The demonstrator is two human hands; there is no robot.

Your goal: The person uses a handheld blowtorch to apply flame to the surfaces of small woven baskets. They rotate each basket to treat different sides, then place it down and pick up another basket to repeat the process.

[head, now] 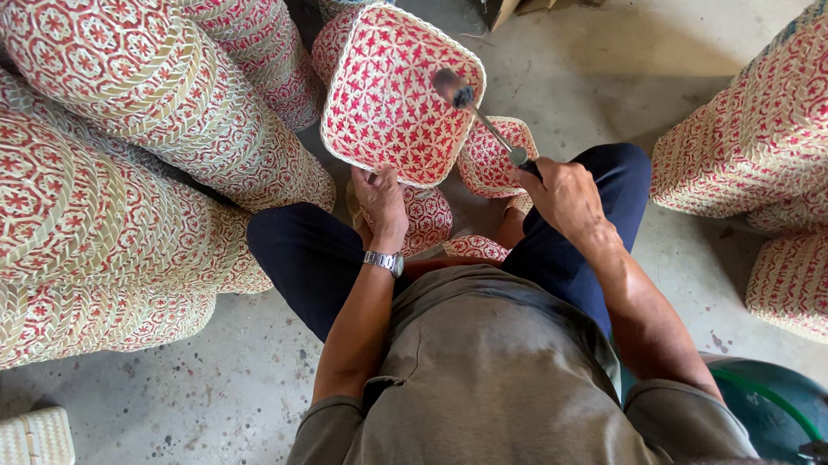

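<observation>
Gripping the near rim of a square woven tray [396, 95], the left hand [380, 204] is closed on it, fingers hidden behind the edge, so the red-and-cream patterned inside is tipped up and open toward the person. Held this way, above the knees and clear of the floor, the tray presents its base to the tool. The right hand [561, 195] is wrapped shut around the dark handle of a small hammer [484, 123], whose metal head is raised over the upper right part of the tray; whether the head touches the weave cannot be told, as it is blurred. A metal wristwatch [384, 261] sits on the left wrist.

Between the person's legs lie several smaller woven pieces [494, 156] of the same pattern, close beneath the tray and within easy reach of either hand. Stacks of finished patterned baskets [122, 155] lean at the left, and further stacks [782, 133] stand at the right, both set well apart from the hands so the concrete floor [204, 408] around the seat is left as working room. A plain cream woven box [20, 453] rests at the lower left, and a green container [779, 411] at the lower right.
</observation>
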